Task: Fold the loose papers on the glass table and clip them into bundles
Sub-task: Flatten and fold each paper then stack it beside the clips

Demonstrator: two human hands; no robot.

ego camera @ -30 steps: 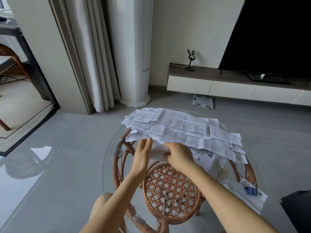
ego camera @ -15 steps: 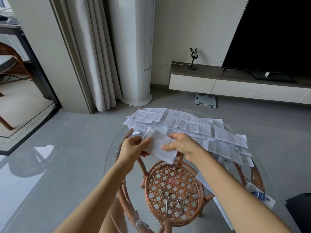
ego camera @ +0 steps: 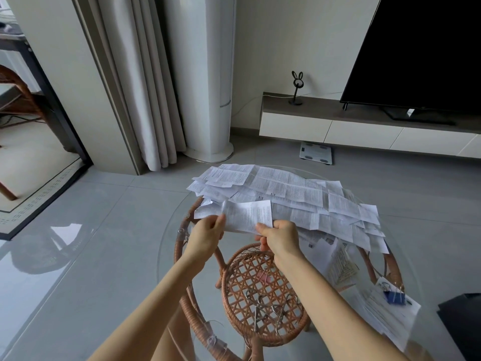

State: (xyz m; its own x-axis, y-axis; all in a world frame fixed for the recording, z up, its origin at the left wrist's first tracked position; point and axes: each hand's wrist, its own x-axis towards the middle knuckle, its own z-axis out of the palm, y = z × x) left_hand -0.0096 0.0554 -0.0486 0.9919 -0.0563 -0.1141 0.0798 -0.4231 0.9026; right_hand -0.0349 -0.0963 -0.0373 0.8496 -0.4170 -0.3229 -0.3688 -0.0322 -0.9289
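A sheet (ego camera: 247,216) is pinched at either end by left hand (ego camera: 208,234) and right hand (ego camera: 279,235), toward the glass table's (ego camera: 171,277) left edge.

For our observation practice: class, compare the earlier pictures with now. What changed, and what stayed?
The left hand and right hand took one sheet from the near edge of the pile and lifted it, each pinching an end. The pile and blue-clipped bundle stayed put.

Print on papers (ego camera: 286,194) unreadable; television (ego camera: 421,48) cut off at top, right edges.
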